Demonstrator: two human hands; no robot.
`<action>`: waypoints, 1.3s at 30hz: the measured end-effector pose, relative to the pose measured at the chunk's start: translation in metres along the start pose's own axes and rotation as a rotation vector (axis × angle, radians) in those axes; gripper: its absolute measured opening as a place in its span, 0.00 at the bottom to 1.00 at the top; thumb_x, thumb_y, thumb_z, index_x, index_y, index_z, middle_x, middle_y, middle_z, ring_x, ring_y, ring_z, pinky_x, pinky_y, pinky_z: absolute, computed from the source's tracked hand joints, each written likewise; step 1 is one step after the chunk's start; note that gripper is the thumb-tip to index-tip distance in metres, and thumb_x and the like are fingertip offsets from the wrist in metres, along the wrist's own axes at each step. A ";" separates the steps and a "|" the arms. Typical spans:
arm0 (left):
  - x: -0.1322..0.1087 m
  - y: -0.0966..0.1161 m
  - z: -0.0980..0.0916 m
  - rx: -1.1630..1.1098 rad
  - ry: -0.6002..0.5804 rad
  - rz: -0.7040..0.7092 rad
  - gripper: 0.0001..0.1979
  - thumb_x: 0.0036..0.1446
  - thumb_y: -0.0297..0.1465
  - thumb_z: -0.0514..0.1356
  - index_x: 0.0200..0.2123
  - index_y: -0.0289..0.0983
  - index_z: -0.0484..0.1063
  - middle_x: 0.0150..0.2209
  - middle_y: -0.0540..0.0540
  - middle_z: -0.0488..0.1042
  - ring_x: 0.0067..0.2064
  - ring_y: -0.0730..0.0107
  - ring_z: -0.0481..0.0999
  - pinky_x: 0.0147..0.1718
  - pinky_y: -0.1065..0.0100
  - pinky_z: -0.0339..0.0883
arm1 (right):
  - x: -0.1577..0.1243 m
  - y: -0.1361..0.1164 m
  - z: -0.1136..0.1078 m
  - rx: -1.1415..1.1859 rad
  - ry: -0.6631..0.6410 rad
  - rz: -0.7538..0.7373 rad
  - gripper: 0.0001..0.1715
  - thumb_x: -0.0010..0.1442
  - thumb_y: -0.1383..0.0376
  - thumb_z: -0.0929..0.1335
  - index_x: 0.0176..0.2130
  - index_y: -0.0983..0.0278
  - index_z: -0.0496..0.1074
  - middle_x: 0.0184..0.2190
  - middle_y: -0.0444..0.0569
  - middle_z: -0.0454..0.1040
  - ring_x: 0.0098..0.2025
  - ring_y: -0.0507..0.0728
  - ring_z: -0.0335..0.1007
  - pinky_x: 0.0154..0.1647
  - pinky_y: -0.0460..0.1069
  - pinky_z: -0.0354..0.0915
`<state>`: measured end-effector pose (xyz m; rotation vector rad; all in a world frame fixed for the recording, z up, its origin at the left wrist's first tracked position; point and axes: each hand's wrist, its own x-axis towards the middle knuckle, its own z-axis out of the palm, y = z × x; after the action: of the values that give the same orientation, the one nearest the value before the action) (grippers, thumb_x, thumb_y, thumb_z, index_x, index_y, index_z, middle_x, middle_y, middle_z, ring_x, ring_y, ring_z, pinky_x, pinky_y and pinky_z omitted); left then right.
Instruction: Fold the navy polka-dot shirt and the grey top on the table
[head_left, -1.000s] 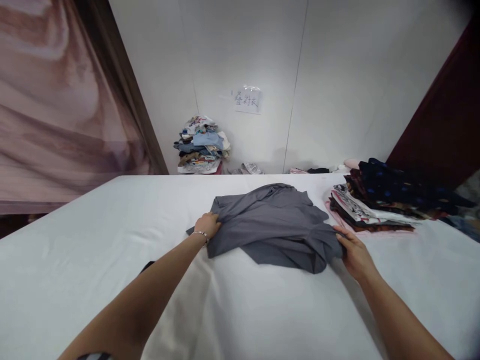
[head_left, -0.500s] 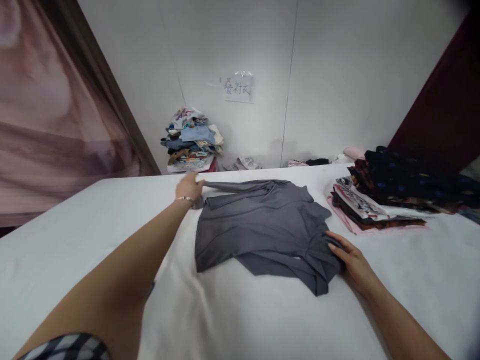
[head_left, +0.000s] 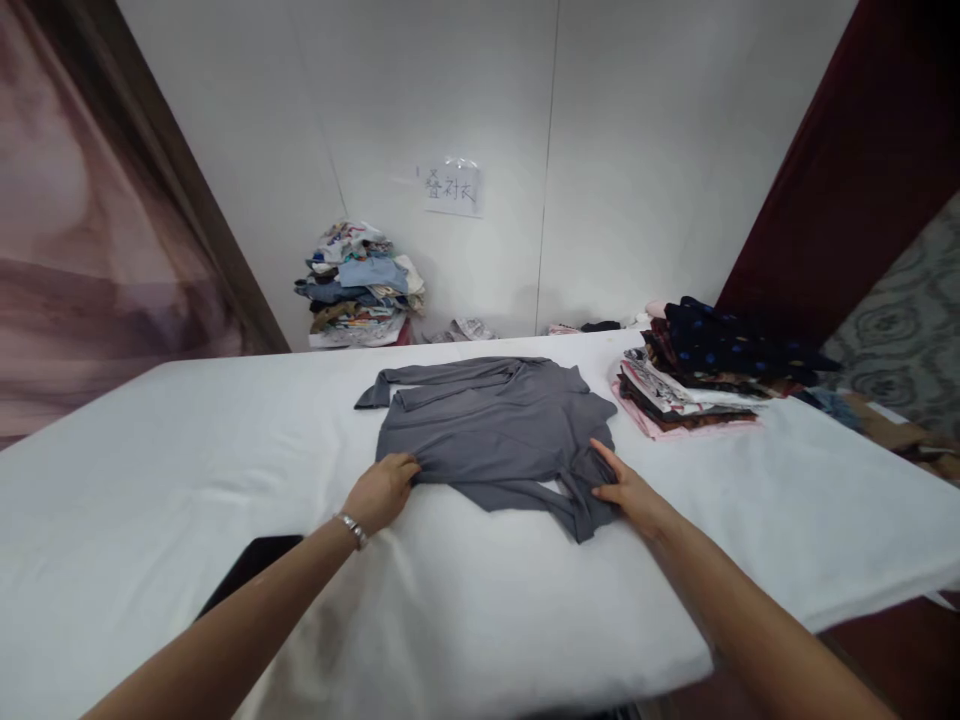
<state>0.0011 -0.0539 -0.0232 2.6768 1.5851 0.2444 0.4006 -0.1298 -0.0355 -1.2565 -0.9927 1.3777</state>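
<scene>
A grey long-sleeved shirt (head_left: 487, 430) lies spread sideways on the white-covered table, its hem to the left and its collar end to the right. One sleeve stretches left along the far side; the near sleeve is bunched under the body. My left hand (head_left: 384, 490), with a bracelet at the wrist, is closed on the near corner of the hem. At the near shoulder, my right hand (head_left: 628, 492) grips a gathered bit of the shirt between thumb and fingers.
A stack of folded clothes (head_left: 675, 395) stands on the right of the table (head_left: 225, 450). A taller clothes pile (head_left: 360, 290) is at the back left by the wall. A black flat object (head_left: 251, 565) lies beside my left forearm. A handwritten paper (head_left: 454, 190) hangs on the wall.
My left hand has let go of the far sleeve's cuff and moved nearer to the hem corner. The far sleeve now lies flat. My right hand stays at the shoulder; the view has shifted right.
</scene>
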 end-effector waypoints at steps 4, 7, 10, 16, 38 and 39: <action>0.007 0.004 -0.024 0.020 0.068 -0.225 0.14 0.56 0.27 0.49 0.42 0.39 0.71 0.42 0.43 0.76 0.43 0.60 0.74 0.42 0.63 0.67 | -0.005 -0.026 -0.010 0.093 0.022 0.003 0.46 0.40 0.70 0.72 0.59 0.56 0.61 0.48 0.48 0.74 0.35 0.54 0.75 0.34 0.47 0.69; 0.002 0.010 -0.043 0.000 0.196 -0.282 0.17 0.58 0.30 0.47 0.46 0.40 0.69 0.46 0.44 0.75 0.46 0.60 0.74 0.43 0.64 0.66 | -0.005 -0.043 -0.034 -0.016 0.167 -0.078 0.41 0.41 0.67 0.72 0.56 0.58 0.65 0.46 0.50 0.75 0.36 0.56 0.75 0.35 0.49 0.69; -0.009 0.017 -0.042 -0.015 0.191 -0.244 0.17 0.57 0.29 0.47 0.46 0.39 0.70 0.47 0.44 0.75 0.47 0.61 0.73 0.45 0.65 0.65 | -0.009 -0.042 -0.045 -0.475 0.417 -0.173 0.36 0.43 0.65 0.71 0.53 0.62 0.68 0.43 0.53 0.76 0.39 0.60 0.74 0.39 0.54 0.69; -0.025 0.020 -0.017 -0.108 0.148 -0.263 0.18 0.57 0.28 0.47 0.46 0.39 0.71 0.49 0.45 0.75 0.49 0.62 0.73 0.48 0.65 0.64 | -0.043 -0.002 0.031 -0.876 -0.053 -0.552 0.24 0.59 0.60 0.63 0.54 0.60 0.68 0.48 0.53 0.74 0.49 0.60 0.69 0.51 0.56 0.63; -0.090 0.020 -0.022 -0.045 0.408 0.025 0.16 0.59 0.26 0.46 0.43 0.37 0.71 0.38 0.43 0.76 0.40 0.63 0.75 0.41 0.63 0.68 | -0.149 -0.056 -0.030 0.155 0.135 -0.583 0.08 0.52 0.60 0.64 0.27 0.61 0.67 0.19 0.42 0.57 0.22 0.52 0.56 0.23 0.49 0.56; -0.097 0.022 -0.021 -0.026 0.404 0.042 0.15 0.59 0.26 0.46 0.42 0.37 0.71 0.37 0.44 0.76 0.39 0.63 0.75 0.40 0.63 0.68 | -0.158 -0.057 -0.036 0.216 0.214 -0.604 0.09 0.51 0.58 0.64 0.27 0.61 0.66 0.19 0.40 0.52 0.20 0.51 0.51 0.22 0.48 0.53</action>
<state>-0.0290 -0.1503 -0.0125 2.7697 1.5942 0.8470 0.4407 -0.2760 0.0444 -0.8254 -0.9411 0.8342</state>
